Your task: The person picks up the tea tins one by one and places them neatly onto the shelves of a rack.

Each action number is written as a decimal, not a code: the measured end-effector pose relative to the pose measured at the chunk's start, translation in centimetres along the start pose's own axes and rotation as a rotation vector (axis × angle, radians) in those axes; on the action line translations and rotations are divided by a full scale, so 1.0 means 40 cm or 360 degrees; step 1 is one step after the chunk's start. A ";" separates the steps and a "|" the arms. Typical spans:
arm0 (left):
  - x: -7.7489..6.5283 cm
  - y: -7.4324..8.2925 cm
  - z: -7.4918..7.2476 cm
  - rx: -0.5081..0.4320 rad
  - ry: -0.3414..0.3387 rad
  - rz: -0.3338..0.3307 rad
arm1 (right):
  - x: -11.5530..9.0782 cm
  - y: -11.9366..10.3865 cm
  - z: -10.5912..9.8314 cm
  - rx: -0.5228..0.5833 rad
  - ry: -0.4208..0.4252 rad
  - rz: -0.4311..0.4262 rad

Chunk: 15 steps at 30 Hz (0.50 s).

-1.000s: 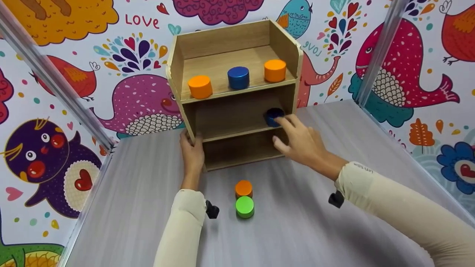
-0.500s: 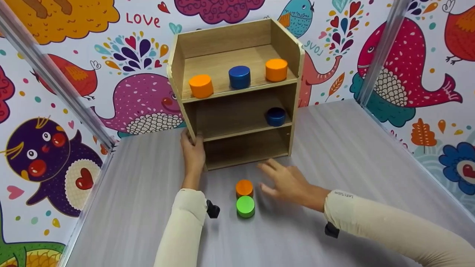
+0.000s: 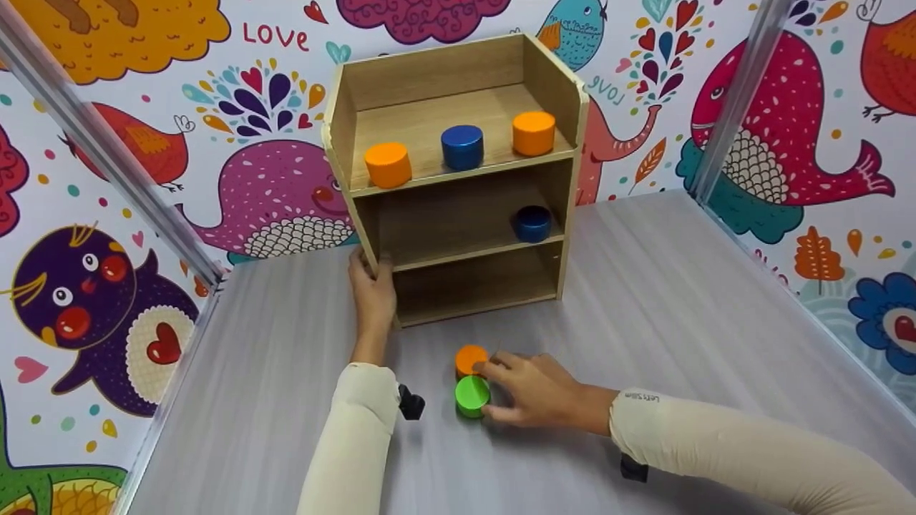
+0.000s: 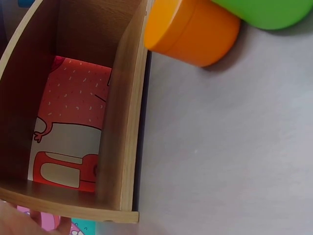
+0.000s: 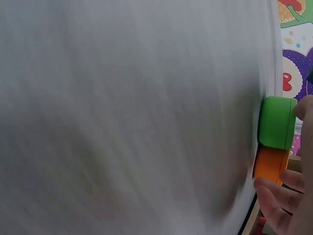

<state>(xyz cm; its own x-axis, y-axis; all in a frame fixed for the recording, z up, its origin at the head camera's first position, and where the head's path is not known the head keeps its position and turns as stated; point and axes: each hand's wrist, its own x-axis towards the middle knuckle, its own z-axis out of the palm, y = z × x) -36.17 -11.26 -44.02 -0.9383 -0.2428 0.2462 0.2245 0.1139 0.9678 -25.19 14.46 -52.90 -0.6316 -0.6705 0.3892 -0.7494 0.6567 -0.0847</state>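
Note:
My left hand (image 3: 373, 292) grips the left side panel of a wooden shelf unit (image 3: 458, 256), thumb in front and other fingers partly hidden behind. In the left wrist view, fingertips show at the shelf's lower edge. A green round lidded tin (image 3: 471, 398) stands on the table before the shelf. Right behind it is an orange tin (image 3: 469, 359). My right hand (image 3: 537, 390) is at their right side, thumb beside the green tin and fingertips over the orange tin's edge. In the right wrist view the fingers spread loosely around the green (image 5: 276, 122) and orange tins.
On the top shelf stand an orange tin (image 3: 388, 166), a blue tin (image 3: 462, 149) and another orange tin (image 3: 533, 134). A blue tin with a dark top (image 3: 533, 226) sits at the right of the middle shelf. Patterned walls (image 3: 272, 193) enclose the grey table (image 3: 644, 307).
My right hand has left the blue tin on the middle shelf and come down leftward to the green and orange tins. The left hand stays at the shelf's side.

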 end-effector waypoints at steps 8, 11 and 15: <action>-0.003 0.003 0.002 0.0011 0.0018 0.0029 | 0.001 -0.022 0.021 0.0010 0.0049 -0.0082; 0.003 -0.006 0.003 -0.0001 0.0021 0.0024 | 0.002 -0.026 0.029 -0.0007 0.0064 -0.0090; 0.029 -0.053 0.008 -0.0010 0.0046 0.0043 | 0.004 -0.032 0.035 -0.0016 0.0048 -0.0072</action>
<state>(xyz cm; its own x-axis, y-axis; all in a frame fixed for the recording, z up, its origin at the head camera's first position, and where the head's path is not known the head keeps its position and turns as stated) -37.82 -11.47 -45.79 -0.9240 -0.2674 0.2735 0.2513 0.1146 0.9611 -24.60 13.03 -54.04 -0.5905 -0.6890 0.4202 -0.7750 0.6293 -0.0574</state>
